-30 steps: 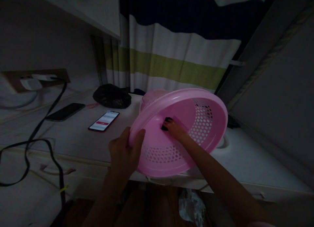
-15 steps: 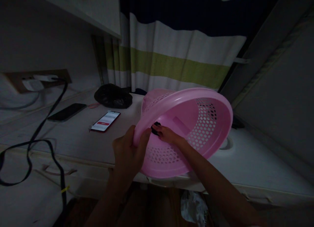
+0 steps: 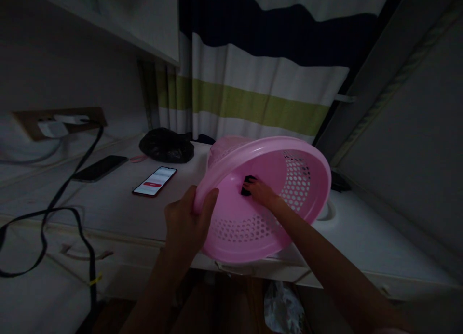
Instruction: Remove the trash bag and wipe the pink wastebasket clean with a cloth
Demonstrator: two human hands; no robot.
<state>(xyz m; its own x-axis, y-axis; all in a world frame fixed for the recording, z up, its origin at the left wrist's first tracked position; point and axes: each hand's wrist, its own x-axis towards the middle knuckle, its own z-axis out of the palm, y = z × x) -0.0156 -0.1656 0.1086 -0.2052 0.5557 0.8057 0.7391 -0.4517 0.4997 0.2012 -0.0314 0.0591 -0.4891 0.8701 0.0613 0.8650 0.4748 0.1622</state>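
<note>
A pink plastic basket [image 3: 231, 249] with rows of holes lies tipped on its side on the desk, its mouth facing me. My left hand [image 3: 188, 218] grips the near left part of its rim, thumb over the edge. Inside the basket, my right hand [image 3: 261, 191] presses a small black cloth-like piece [image 3: 246, 185] against the inner bottom. The fingers are closed on that black piece, and its exact kind is too dark to make out.
Left of the basket lie a lit phone [image 3: 155, 181], a dark phone [image 3: 100, 168] and a black plastic bag [image 3: 166, 145]. A black cable [image 3: 54, 199] hangs over the desk's left edge from a wall socket [image 3: 60, 122]. A striped curtain [image 3: 253, 98] hangs behind.
My right hand has moved the black piece rightward across the inside of the basket. My left hand stays on the rim. The view has shifted slightly.
</note>
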